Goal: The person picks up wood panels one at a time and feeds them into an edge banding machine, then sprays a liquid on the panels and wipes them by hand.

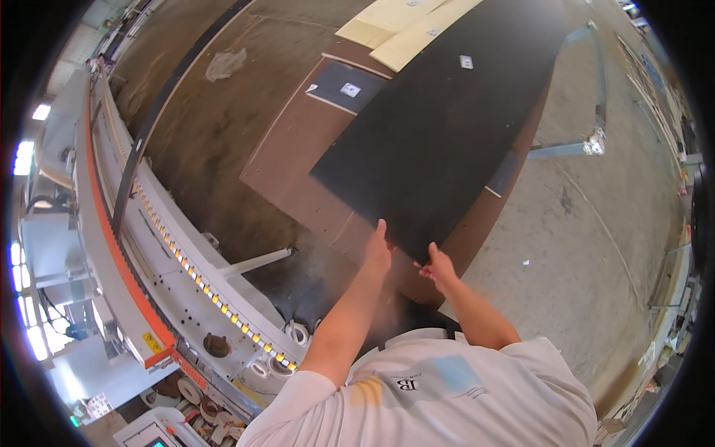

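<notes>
A large dark panel point(439, 127) stretches away from me over a stack of brown boards point(287, 167). My left hand point(380, 249) is closed on its near edge, thumb on top and fingers partly hidden underneath. Close to the panel's near right corner, my right hand point(438, 268) grips the same edge, also with the thumb uppermost. A small white label point(466, 62) sticks to the panel's far part. Beside its left edge lies a smaller dark grey board point(346, 86) with a label of its own.
Along my left runs a long machine with an orange rail point(123, 272) and a row of yellow rollers point(216, 298). A long dark strip point(153, 123) slants up from it. Pale yellow boards point(406, 30) lie at the far end. A metal frame point(566, 149) stands right.
</notes>
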Demonstrator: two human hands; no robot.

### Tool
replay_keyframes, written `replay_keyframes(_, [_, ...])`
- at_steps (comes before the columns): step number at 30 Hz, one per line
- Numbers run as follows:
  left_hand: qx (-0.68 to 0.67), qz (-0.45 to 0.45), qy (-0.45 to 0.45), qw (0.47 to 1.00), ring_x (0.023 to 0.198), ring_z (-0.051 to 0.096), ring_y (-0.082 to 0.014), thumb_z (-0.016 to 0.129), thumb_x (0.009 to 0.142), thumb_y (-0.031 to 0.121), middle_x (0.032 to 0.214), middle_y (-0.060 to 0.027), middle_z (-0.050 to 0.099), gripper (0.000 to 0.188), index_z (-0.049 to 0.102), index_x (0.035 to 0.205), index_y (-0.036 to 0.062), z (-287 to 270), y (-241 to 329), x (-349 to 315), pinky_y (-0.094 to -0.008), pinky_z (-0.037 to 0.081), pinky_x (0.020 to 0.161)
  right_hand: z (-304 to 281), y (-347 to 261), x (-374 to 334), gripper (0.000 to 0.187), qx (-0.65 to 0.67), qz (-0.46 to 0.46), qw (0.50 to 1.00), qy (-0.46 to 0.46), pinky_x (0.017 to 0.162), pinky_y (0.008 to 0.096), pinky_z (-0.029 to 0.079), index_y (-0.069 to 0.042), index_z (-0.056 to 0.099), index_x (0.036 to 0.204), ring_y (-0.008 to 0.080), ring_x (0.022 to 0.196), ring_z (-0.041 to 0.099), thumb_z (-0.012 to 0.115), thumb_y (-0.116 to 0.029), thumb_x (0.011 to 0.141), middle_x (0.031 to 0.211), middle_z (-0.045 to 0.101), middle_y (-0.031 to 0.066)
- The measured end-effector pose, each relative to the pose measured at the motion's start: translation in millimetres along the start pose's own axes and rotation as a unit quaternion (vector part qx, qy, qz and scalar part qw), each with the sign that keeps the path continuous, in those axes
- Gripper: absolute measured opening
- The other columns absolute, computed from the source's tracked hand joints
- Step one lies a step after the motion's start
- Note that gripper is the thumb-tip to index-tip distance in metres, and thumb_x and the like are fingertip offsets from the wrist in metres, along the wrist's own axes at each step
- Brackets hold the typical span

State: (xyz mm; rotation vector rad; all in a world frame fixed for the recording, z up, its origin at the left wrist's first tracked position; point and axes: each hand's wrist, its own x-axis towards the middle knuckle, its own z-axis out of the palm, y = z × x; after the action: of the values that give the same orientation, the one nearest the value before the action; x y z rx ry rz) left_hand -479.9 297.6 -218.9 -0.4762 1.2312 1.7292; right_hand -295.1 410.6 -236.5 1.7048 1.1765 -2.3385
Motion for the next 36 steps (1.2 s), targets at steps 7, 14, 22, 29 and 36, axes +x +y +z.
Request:
replay_keyframes(7, [-0.016, 0.028, 0.094, 0.995, 0.077, 0.062, -0.0186, 0.071, 0.099, 0.039, 0.104, -0.0064, 0.071, 0.043, 0.064, 0.119, 0.0015, -20.3, -6.2, -33.6, -0.036, 0.051, 0.067, -36.9, 36.4, 18.7, 0.056, -0.225, -0.025, 0.973, -0.037, 0.076, 0.0347, 0.059, -0.002, 0.06, 0.119, 0.0229, 0.095, 0.072, 0.064, -0.055, 0.099, 0.105, 0.065, 0.0108])
replay_keyframes(14, [-0.02, 0.081, 0.142, 0.986, 0.083, 0.066, -0.0187, 0.068, 0.102, 0.035, 0.098, -0.0065, 0.07, 0.035, 0.067, 0.11, 0.0009, -18.2, 27.4, -99.8, -0.0346, 0.055, 0.069, -84.3, -129.6, 2.4, 0.059, 0.073, -0.094, 0.992, 0.035, 0.081, 0.0394, 0.056, -0.005, 0.062, 0.124, 0.024, 0.099, 0.067, 0.063, -0.057, 0.097, 0.11, 0.067, 0.0105])
replay_keyframes(22, [-0.123, 0.124, 0.213, 0.962, 0.095, 0.069, -0.024, 0.066, 0.103, 0.03, 0.112, -0.0081, 0.071, 0.033, 0.065, 0.12, 0.0014, -72.8, 44.7, -187.1, -0.0378, 0.059, 0.083, -126.5, -254.9, 60.8, 0.053, 0.176, -0.154, 0.97, 0.06, 0.085, 0.0372, 0.052, -0.011, 0.062, 0.122, 0.0171, 0.097, 0.063, 0.061, -0.059, 0.097, 0.11, 0.068, 0.0027])
replay_keyframes(29, [-0.177, 0.17, 0.307, 0.92, 0.116, 0.065, -0.0323, 0.063, 0.103, 0.034, 0.131, -0.0112, 0.066, 0.043, 0.062, 0.132, 0.002, -130.4, 40.4, -275.5, -0.0476, 0.052, 0.102, -88.5, -299.4, 38.1, 0.06, 0.338, -0.16, 0.927, -0.03, 0.107, 0.048, 0.046, 0.0, 0.058, 0.133, 0.0314, 0.121, 0.06, 0.062, -0.048, 0.097, 0.129, 0.065, 0.0145])
replay_keyframes(36, [-0.168, 0.222, 0.374, 0.885, 0.109, 0.067, -0.0292, 0.061, 0.103, 0.033, 0.124, -0.0112, 0.068, 0.041, 0.063, 0.128, 0.0001, -195.3, 15.0, -353.0, -0.0423, 0.056, 0.093, -25.3, -221.2, -26.3, 0.057, 0.306, -0.152, 0.925, 0.165, 0.105, 0.0437, 0.047, 0.0, 0.061, 0.132, 0.0295, 0.121, 0.06, 0.064, -0.042, 0.093, 0.131, 0.064, 0.012])
